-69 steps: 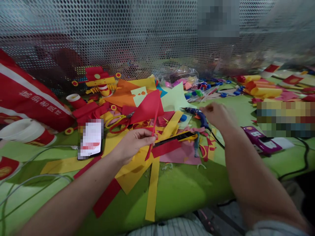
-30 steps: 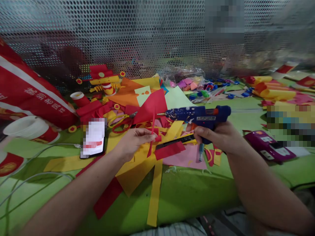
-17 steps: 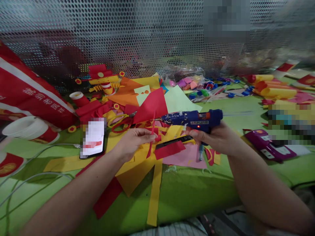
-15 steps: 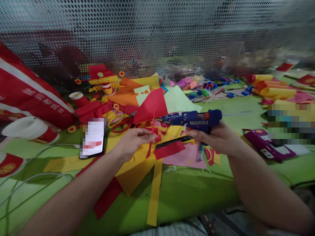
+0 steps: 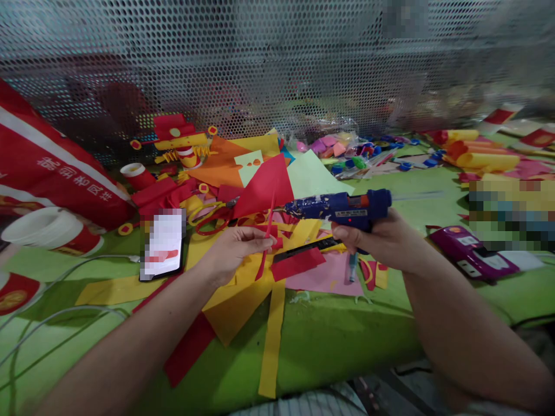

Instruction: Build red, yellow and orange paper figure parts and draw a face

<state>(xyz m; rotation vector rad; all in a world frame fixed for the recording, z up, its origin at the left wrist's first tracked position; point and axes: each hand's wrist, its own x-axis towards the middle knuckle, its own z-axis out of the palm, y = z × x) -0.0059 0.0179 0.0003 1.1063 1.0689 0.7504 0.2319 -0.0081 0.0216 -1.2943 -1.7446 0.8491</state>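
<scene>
Between thumb and fingers, my left hand (image 5: 240, 248) pinches a thin red paper strip (image 5: 261, 267), held upright on edge. My right hand (image 5: 385, 237) is wrapped round a blue hot glue gun (image 5: 338, 207), whose nozzle points left and is at or very near the strip; contact cannot be made out. A small red light glows on the gun. Under my hands lie a black and yellow utility knife (image 5: 303, 248), a red paper piece (image 5: 299, 266), a pink sheet (image 5: 321, 278) and yellow paper strips (image 5: 272, 341). Scissors (image 5: 212, 216) with red and yellow handles lie beyond my left hand.
A phone (image 5: 162, 245) and a charging cable (image 5: 95, 258) lie left, near paper cups (image 5: 52, 230) and a red bag (image 5: 56, 156). A purple power strip (image 5: 472, 254) sits right. Perforated metal (image 5: 277, 63) closes off the back of the green table (image 5: 347, 341).
Both hands, the strip and the glue gun stay almost in place. The whole view has shifted very slightly.
</scene>
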